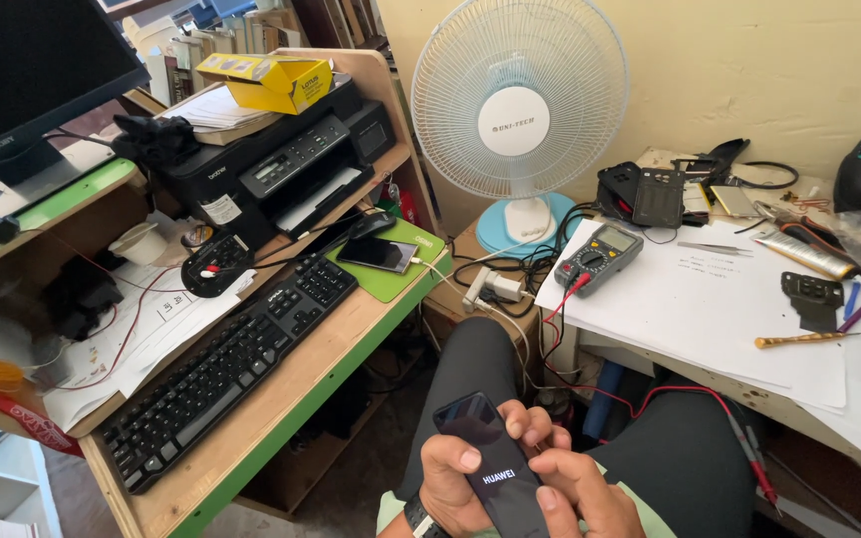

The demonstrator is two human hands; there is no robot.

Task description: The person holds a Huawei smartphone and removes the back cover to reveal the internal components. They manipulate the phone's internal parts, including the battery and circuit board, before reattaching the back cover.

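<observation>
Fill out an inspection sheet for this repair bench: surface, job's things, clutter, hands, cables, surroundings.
Surface: white paper sheet covers the right-hand bench.
Job's things: dark phone, back up, held over the lap.
Clutter: multimeter, screwdriver, tweezers on the paper; second phone on a green pad.
Hands: left hand and right hand both grip the dark phone.
Cables: red probe lead trails off the bench; white charger cable runs to the second phone.
Surroundings: fan, printer, keyboard, monitor.
</observation>
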